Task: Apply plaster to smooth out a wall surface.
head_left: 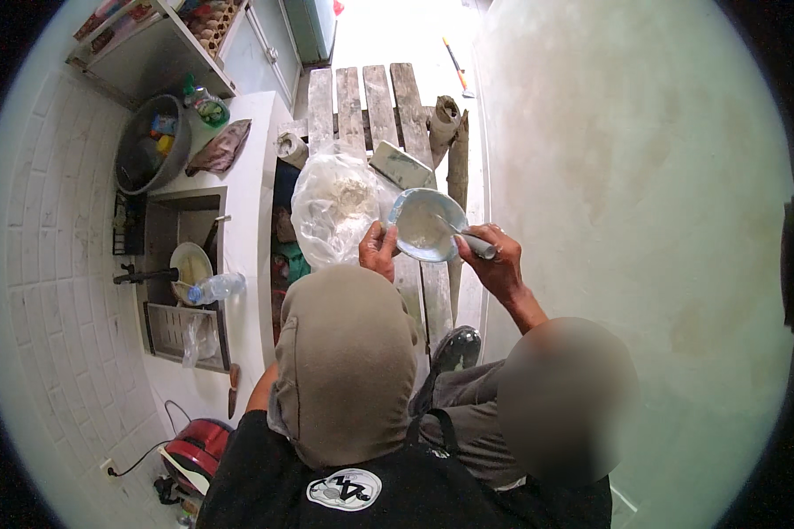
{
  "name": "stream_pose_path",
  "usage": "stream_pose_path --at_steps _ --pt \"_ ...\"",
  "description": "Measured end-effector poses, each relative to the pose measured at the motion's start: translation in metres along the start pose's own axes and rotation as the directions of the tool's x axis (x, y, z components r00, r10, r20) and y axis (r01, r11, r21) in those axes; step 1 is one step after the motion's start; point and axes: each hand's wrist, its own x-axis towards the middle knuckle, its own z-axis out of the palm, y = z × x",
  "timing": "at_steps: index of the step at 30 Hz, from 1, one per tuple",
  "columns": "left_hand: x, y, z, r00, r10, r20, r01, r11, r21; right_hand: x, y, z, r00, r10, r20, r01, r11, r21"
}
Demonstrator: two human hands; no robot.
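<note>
My left hand [379, 249] grips the near left rim of a pale blue bowl [457, 208], which is tilted toward me and holds a whitish paste or powder. My right hand [501, 263] is closed round the thick grey handle of a tool [479, 246]. The tool's thin front end reaches into the bowl; its tip is hard to make out. Left of the bowl lies an open clear plastic bag [319, 220] with white powder [353, 197] inside. Just beyond the bowl, a pale rectangular block-like piece [402, 166] rests at a slant.
These things are on a slatted wooden bench [377, 101], with log-like posts [445, 123] at its right. A white counter [251, 167] on the left carries a sink [185, 207], plastic bottle [219, 288], grey basin [131, 145] and knife [233, 388]. A wall [626, 176] stands close on the right.
</note>
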Motion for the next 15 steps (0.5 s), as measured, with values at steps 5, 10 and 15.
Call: stream_pose_path --at_steps 5,10,15 --pt "-0.006 -0.006 0.02 1.0 -0.016 -0.022 0.017 0.999 0.045 -0.027 -0.001 0.025 0.837 0.547 0.028 -0.459 0.673 0.58" --pt "-0.009 -0.008 0.014 0.998 -0.059 -0.007 0.06 0.991 0.119 -0.016 -0.007 0.023 0.884 0.468 0.012 -0.391 0.725 0.567" --pt "-0.01 0.003 0.022 0.997 -0.072 -0.018 0.072 0.997 0.017 -0.009 -0.003 0.0 0.989 0.089 0.118 -0.116 0.963 0.244"
